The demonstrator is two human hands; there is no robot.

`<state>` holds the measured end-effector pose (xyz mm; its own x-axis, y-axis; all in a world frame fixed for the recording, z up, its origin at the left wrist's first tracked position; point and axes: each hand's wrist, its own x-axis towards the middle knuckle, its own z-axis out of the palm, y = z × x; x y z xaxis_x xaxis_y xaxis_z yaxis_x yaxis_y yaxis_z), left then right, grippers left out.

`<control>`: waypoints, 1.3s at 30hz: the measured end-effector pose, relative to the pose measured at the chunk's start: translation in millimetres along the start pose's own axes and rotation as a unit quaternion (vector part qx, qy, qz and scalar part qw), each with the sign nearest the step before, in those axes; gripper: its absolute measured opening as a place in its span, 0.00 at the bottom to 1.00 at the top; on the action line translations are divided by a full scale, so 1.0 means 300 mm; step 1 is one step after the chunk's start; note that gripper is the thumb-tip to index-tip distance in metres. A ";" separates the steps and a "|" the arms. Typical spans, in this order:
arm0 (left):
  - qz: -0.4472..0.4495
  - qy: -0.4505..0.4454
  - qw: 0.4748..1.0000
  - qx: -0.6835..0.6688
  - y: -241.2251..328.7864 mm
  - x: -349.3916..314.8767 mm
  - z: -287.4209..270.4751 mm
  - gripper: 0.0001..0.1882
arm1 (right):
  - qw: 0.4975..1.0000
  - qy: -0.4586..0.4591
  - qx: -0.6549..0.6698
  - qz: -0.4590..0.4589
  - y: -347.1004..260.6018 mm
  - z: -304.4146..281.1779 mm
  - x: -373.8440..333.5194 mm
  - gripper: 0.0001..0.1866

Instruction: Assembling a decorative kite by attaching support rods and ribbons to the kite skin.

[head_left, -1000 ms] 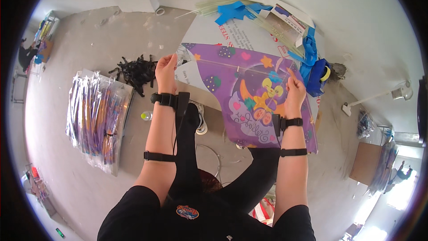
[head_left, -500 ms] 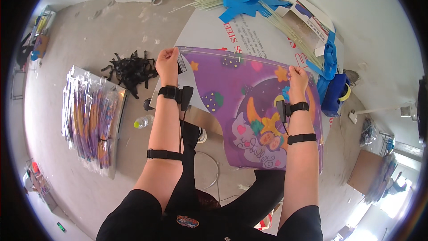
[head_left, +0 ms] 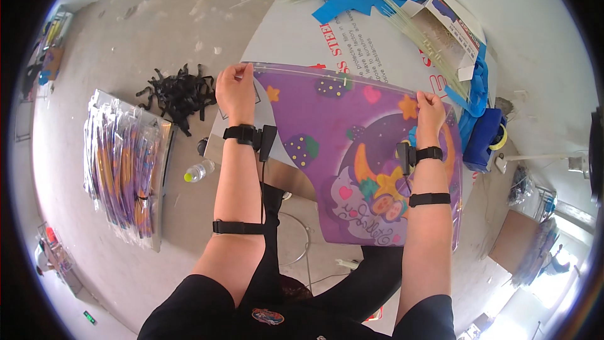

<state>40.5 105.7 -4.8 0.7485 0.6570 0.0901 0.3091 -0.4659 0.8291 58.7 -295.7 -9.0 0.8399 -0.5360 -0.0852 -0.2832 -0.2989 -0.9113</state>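
Purple printed sheet (head_left: 343, 132): spread in front of the person, over the near side of the table (head_left: 277, 41), its lower part reaching above the thighs. Whether it rests on the tabletop or hangs just clear cannot be told.

Handling (judged): probably very light, thin and limp, with a smooth, slightly slippery face. A pale thin rod (head_left: 343, 80) runs along the upper edge and should stiffen that side; the rod looks springy and might snap if bent hard. Best hold: a pinch at each end of the rodded edge, cloth and rod together. The lower part would likely sag or flap if lifted.

Hands: left hand (head_left: 236, 93) pinches the upper left corner, fingers closed against the thumb. Right hand (head_left: 430, 116) pinches the upper edge farther right; cannot tell whether it grips sheet, rod or both.

Appearance: purple ground; dark berries with yellow dots, orange stars, pink hearts, an orange crescent, a pale cloud shape with looping script. Left edge curves inward; surface mostly flat, partly hidden by the right forearm.
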 end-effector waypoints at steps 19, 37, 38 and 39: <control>0.056 0.024 0.994 0.086 0.004 -0.005 0.014 0.07 | 1.000 0.026 -0.001 -0.006 -0.016 0.002 -0.026 0.06; 0.049 0.032 0.993 0.098 0.009 0.000 0.002 0.07 | 0.999 0.039 -0.005 -0.025 0.011 0.023 -0.015 0.06; 0.044 0.029 0.993 0.103 0.011 0.000 0.001 0.06 | 0.999 0.033 -0.001 -0.018 0.005 0.024 -0.018 0.06; 0.043 0.026 0.994 0.100 0.012 -0.002 0.003 0.06 | 0.999 0.036 -0.004 -0.018 0.009 0.022 -0.016 0.06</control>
<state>41.5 103.0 -2.4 0.7480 0.6362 0.1889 0.3586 -0.6269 0.6917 56.9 -288.7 -13.7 0.8141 -0.5803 -0.0221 -0.2568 -0.3256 -0.9100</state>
